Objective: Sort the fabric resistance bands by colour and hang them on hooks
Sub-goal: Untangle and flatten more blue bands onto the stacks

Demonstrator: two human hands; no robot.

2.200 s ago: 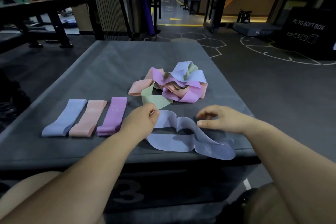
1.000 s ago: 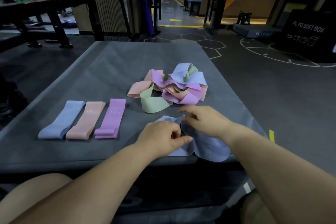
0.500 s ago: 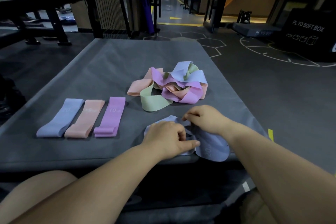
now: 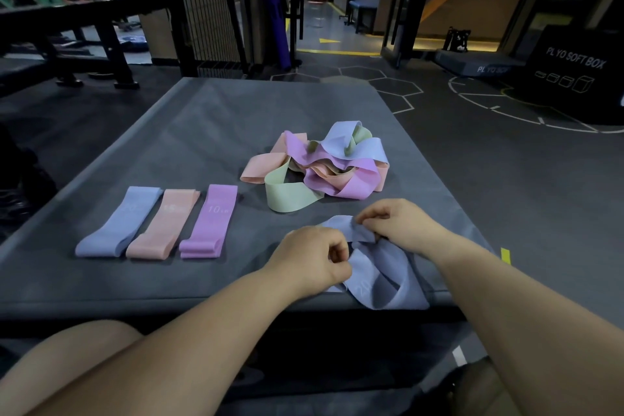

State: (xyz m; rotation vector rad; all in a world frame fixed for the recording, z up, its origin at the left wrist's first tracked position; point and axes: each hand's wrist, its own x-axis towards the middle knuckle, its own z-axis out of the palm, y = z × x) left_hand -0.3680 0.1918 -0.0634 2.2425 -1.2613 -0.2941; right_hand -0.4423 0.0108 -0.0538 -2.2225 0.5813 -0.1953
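A loose blue band (image 4: 381, 277) lies crumpled at the near right edge of the grey soft box (image 4: 202, 132), partly hanging over the edge. My left hand (image 4: 310, 257) pinches its near fold. My right hand (image 4: 398, 223) pinches its far end. Three folded bands lie side by side at the left: a blue band (image 4: 118, 223), a peach band (image 4: 163, 224) and a purple band (image 4: 209, 221). A tangled pile of bands (image 4: 320, 165) in peach, purple, green and blue sits beyond my hands. No hooks are in sight.
A black metal rack (image 4: 84, 20) and a mesh panel (image 4: 202, 3) stand behind the box on the left. A black plyo soft box (image 4: 574, 71) stands on the floor at the far right. My knees show at the bottom corners.
The blue band was spread out flat; both hands have since come together and bunched it up, pinching it at two places near the box's front edge.
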